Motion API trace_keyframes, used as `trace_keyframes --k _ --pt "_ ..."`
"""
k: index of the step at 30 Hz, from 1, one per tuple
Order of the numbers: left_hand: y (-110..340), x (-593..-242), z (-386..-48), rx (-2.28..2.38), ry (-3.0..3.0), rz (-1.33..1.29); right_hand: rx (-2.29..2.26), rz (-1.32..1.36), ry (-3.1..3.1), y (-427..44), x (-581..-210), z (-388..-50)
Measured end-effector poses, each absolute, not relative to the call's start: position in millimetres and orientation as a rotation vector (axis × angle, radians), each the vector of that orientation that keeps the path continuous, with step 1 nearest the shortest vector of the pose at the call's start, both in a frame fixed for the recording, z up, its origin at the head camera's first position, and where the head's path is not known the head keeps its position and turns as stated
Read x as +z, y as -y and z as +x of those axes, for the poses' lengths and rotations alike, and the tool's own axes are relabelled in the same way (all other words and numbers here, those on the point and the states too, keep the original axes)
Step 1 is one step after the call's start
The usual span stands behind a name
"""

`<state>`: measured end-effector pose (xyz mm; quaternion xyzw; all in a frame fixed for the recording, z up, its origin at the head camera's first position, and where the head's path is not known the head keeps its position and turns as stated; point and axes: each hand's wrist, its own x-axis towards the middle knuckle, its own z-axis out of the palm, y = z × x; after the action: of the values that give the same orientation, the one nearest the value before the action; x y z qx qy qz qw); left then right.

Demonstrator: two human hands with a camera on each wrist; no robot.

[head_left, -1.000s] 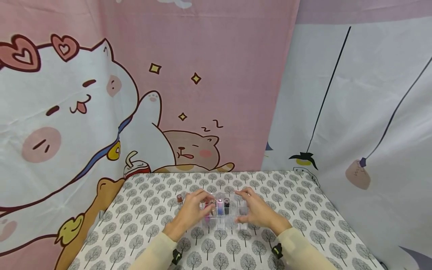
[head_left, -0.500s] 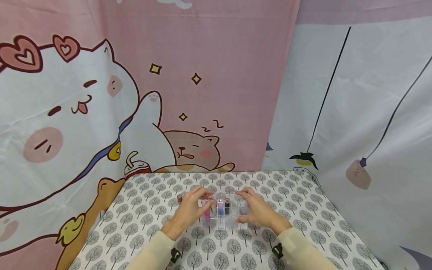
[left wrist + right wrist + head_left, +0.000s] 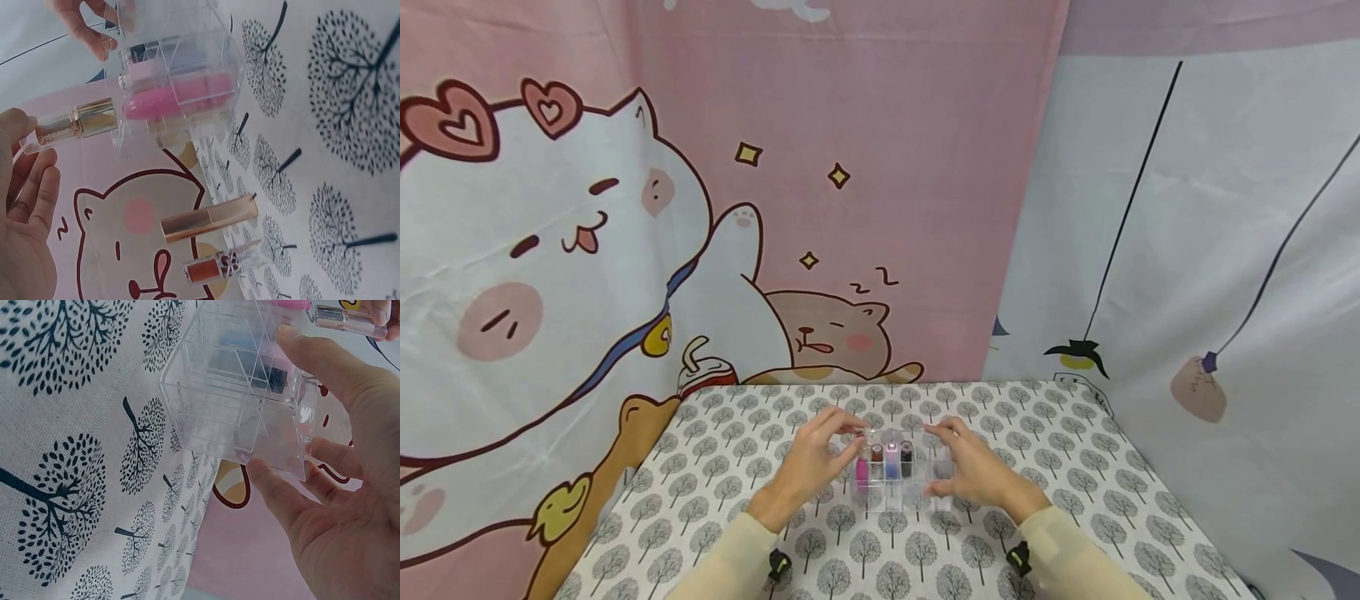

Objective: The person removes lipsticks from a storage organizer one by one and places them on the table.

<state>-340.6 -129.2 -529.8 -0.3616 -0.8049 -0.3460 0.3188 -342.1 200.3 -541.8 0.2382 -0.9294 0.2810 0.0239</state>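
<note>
My left hand (image 3: 816,454) is at the left side of a clear compartment organizer (image 3: 895,500) on the table. In the left wrist view, its thumb and fingers pinch the clear end of a gold lipstick (image 3: 75,126). The lipstick's other end is at the organizer's open top; whether it is inside a compartment I cannot tell. My right hand (image 3: 977,471) grips the organizer's right side, thumb and fingers on opposite faces. Within the organizer are a pink tube (image 3: 178,97), a brown-topped tube (image 3: 877,452), a pink-and-blue tube (image 3: 892,461) and a black one (image 3: 906,458).
In the left wrist view, a rose-gold tube (image 3: 209,219) and a red lip gloss (image 3: 206,270) stand on the tree-print tablecloth (image 3: 887,575); in the head view, my left hand hides them. A cartoon curtain (image 3: 880,208) hangs behind the table.
My left hand has shifted left and slightly back, uncovering the pink and brown-topped tubes while covering the tubes standing at the left. My right hand stays on the organizer.
</note>
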Motion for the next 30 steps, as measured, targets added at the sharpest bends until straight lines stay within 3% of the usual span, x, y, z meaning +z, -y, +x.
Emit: trace_keyframes --k 30 --pt "170.8 -536.8 -342.7 -0.883 2.070 -0.914 0.906 0.732 2.874 -200.6 -540.3 -340.2"
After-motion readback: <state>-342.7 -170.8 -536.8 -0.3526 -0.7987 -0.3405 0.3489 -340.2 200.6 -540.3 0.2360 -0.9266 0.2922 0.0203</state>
